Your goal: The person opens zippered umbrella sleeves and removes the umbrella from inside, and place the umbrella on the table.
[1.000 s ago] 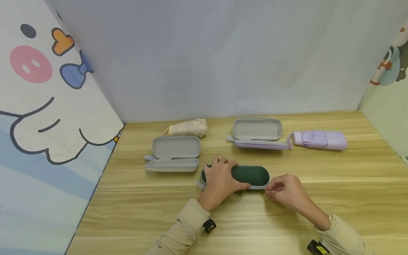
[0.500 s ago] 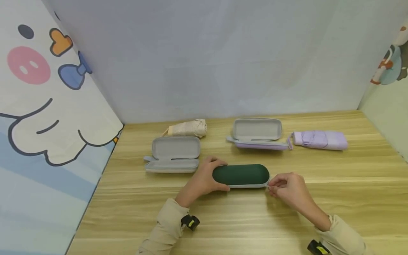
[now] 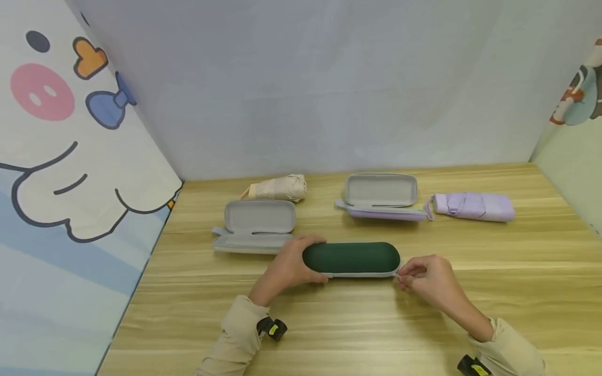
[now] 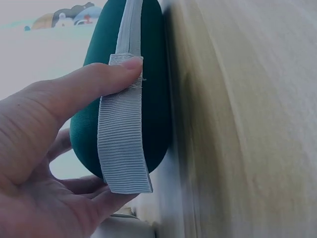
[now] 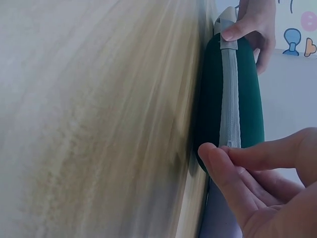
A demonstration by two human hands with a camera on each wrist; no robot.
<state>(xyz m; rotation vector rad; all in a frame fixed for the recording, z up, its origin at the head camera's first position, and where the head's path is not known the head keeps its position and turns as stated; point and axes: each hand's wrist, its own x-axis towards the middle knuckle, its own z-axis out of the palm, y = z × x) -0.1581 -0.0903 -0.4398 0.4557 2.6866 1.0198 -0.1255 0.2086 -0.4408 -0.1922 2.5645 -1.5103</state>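
A dark green zip case [image 3: 351, 257] with rounded ends lies on the table, its lid down on its base. My left hand [image 3: 288, 265] grips its left end, thumb in front and fingers behind. In the left wrist view that thumb presses the grey ribbon tab [image 4: 124, 134] against the case's side. At the front right corner my right hand [image 3: 430, 277] pinches the zipper pull, which the fingertips mostly hide. The right wrist view shows the light grey zipper [image 5: 231, 94] running along the front side, between the two hands.
Behind the left hand, a pale case [image 3: 254, 230] lies unfolded. Another unfolded case, lilac outside [image 3: 382, 201], sits farther back. A beige folded umbrella [image 3: 278, 188] and a lilac folded umbrella [image 3: 472, 207] lie near the back of the wooden table [image 3: 357, 334].
My left hand has slid left from the top of the lid to the case's left end. The lid now sits flush over the base. My right hand has stayed at the right corner.
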